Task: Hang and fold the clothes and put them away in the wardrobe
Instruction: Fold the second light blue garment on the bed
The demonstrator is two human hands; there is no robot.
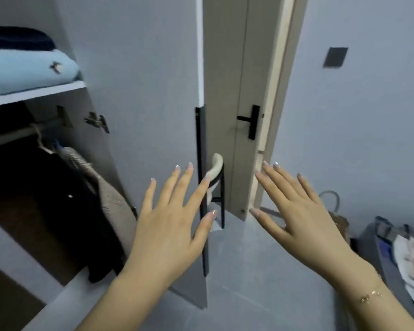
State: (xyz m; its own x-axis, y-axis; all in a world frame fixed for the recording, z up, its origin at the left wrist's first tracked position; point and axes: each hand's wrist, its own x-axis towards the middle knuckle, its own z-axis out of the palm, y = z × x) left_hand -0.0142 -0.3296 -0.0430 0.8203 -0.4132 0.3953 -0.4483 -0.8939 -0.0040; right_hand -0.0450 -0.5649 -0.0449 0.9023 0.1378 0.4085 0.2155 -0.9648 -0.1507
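- Grey tiled floor (261, 283) underfoot, pale grey wall (368, 127) to the right, with a dark switch plate (335, 57) mounted high on it.
- Beige room door (227, 91) straight ahead, fitted with a black lever handle (250, 120); small black-legged stool (216, 185) with a cream seat stood just before it.
- Wardrobe (34, 93) at left, its grey door (139, 80) swung wide, a long black pull strip (201, 177) down the door's edge.
- On the wardrobe's white shelf: folded light blue garment (22, 70), with a folded dark navy piece (17, 38) stacked on top.
- Below the shelf: hanging rail (22, 132) carrying a black garment (46, 199) and, beside it, a grey knit (105, 187), both on hangers.
- At the right edge, low down: heap of loose clothes (411, 261), pale pink and white, lying in or on a dark container; which could not be told.
- Left hand (170, 225) held out before the door's edge, grip fully spread, fingers straight, nothing in it.
- Right hand (304, 216) likewise raised and splayed, holding nothing; thin gold bracelet (371, 296) on the wrist.
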